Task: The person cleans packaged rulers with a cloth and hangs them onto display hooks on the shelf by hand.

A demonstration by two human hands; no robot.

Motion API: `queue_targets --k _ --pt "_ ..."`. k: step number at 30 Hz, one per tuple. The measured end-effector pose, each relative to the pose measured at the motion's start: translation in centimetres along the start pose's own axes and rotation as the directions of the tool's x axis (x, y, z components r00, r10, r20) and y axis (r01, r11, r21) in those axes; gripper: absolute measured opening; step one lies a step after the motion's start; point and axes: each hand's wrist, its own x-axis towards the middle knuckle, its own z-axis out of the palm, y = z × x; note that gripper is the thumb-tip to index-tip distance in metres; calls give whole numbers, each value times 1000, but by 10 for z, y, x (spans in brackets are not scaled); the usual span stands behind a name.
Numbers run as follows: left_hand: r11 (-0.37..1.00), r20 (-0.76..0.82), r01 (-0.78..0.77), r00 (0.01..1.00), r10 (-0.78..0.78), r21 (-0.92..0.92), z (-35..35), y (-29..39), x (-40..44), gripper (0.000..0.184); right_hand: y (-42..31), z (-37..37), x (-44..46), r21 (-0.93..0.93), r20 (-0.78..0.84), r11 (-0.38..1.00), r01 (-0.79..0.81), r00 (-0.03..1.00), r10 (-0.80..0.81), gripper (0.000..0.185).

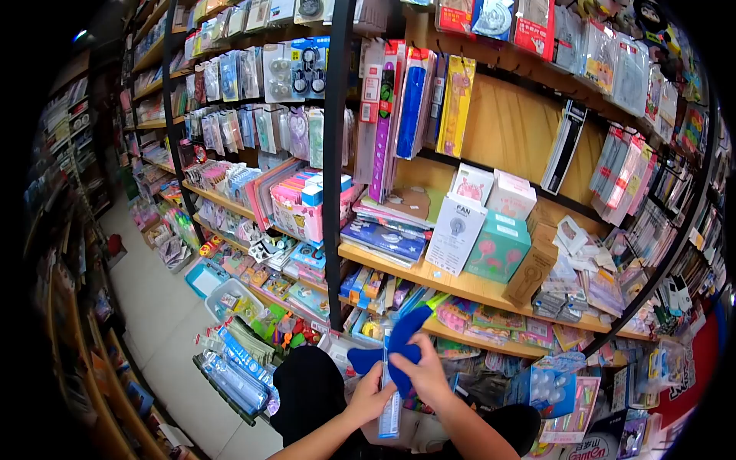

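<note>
Bare forearms rise from the bottom edge to two hands near 6 o'clock. The left hand (371,395) is closed around a long clear-and-blue packet (390,418), held steeply. The right hand (422,371), just beside it, grips a curved blue item (406,349) lying partly across the packet. Dark-clothed knees (309,392) flank the hands. Toward 7 to 8 o'clock, a basket (222,397) holds packaged goods. At 3 o'clock, a white FAN box (455,234) stands beside a teal box (497,247) on the wooden shelf (414,270).
</note>
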Motion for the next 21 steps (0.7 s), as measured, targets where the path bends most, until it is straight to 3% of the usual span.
queue_targets --k 1,3,4,7,9,11,14,16,17,21 --pt "1000 20 -12 1000 12 16 -2 0 -1 25 5 8 0 -273 -28 955 113 992 -126 26" --pt "999 56 -32 998 29 44 -9 0 -2 24 9 11 2 83 -79 990 -111 990 117 30" --pt "996 108 56 993 -48 -69 -14 1 -3 20 14 10 5 108 -89 991 -83 992 93 31" --pt "955 19 203 979 -203 -216 -25 25 1 20 13 11 5 156 -94 983 -97 989 113 31" --pt "927 -19 224 970 -241 -302 -30 21 10 14 6 15 2 198 -69 970 -142 985 158 30" --pt "945 5 183 982 -189 -271 -26 23 13 8 8 16 4 222 -90 969 -110 987 133 30" --pt "971 -85 78 991 -100 -227 -13 10 14 6 11 19 3 254 -132 962 -99 982 136 29" --pt "991 -303 -36 953 -5 -130 -5 12 17 6 11 24 -4 257 -140 956 -140 974 180 28" --pt "994 -403 -82 914 47 -71 -2 13 20 5 30 24 -6 123 -144 989 -82 985 100 24" --pt "989 -495 -137 864 93 -54 -2 11 28 4 32 26 -26 14 -73 993 -113 991 114 26"
